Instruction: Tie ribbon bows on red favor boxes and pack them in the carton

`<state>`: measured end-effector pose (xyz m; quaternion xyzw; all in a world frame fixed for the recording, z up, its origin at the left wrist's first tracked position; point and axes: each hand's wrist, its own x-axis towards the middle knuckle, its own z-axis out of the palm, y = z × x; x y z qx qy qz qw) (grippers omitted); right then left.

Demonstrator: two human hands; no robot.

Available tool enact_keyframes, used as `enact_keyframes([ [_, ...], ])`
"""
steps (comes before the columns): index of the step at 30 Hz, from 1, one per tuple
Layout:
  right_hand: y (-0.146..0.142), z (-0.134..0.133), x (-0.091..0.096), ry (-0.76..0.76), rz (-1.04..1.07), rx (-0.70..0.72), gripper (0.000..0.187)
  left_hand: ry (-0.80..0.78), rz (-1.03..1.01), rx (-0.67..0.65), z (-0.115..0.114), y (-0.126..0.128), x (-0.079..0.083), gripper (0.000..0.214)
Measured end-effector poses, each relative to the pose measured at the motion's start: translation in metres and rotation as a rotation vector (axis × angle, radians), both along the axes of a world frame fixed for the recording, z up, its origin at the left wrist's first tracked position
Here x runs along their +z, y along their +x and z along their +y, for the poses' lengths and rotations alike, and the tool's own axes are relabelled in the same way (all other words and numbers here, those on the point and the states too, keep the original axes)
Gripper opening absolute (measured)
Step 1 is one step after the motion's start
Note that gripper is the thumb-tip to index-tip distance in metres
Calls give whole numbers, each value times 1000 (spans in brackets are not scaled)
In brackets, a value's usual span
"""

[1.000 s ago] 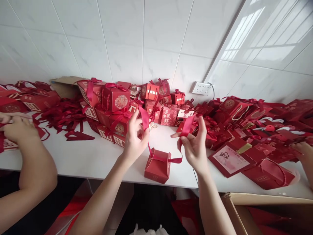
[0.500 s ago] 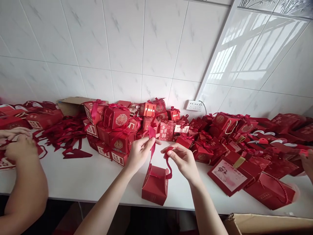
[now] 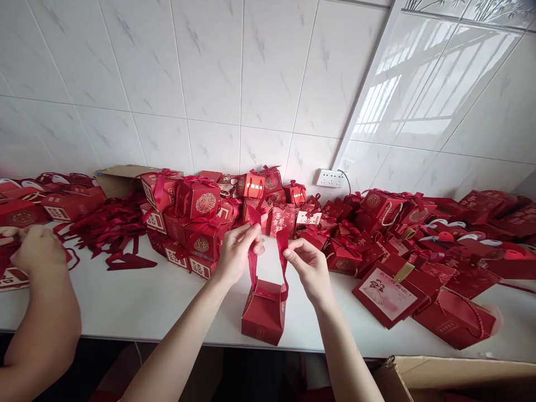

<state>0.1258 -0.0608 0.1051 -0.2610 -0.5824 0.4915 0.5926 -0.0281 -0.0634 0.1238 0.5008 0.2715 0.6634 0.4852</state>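
A small red gift box (image 3: 263, 319) stands on the white table near its front edge, with a dark red ribbon (image 3: 282, 245) running across its top. My left hand (image 3: 238, 251) pinches one end of the ribbon above the box's left side. On the right, my right hand (image 3: 307, 267) has the other end between thumb and fingers. Both ends rise from the box's sides, apart from each other and not knotted. Neither hand touches the box itself.
Stacked red gift boxes (image 3: 203, 201) with bows stand behind my left hand. Loose ribbons (image 3: 111, 223) lie further left, beside a co-worker's hand (image 3: 39, 248). More boxes and bags (image 3: 389, 290) crowd the right. A cardboard box (image 3: 460, 374) sits below the table's front edge.
My right hand has lifted its ribbon end, which now stands upright instead of drooping. My left hand has shifted slightly left. The hand at the far right edge has left view.
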Motion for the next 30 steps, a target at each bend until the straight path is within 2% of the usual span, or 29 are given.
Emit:
enact_keyframes([
  [7,4,-1,-6,5,35,23,19,-35,86,-21,-6,-3,2,31],
  [12,2,2,2,182,21,25,13,25,438,53,-19,1,8,32],
  [16,-1,2,9,246,-45,48,9,59,640,-5,-30,2,21,32],
  [19,-4,2,9,292,-86,-23,4,52,625,-71,-33,1,25,38],
  [22,-6,2,7,380,-99,-201,4,-6,526,-125,-31,0,19,39],
  [25,-6,2,6,468,-113,-345,7,-63,420,-233,-26,-1,13,37],
  [30,-2,3,5,460,-122,-411,6,-87,321,-301,-17,-4,7,32],
])
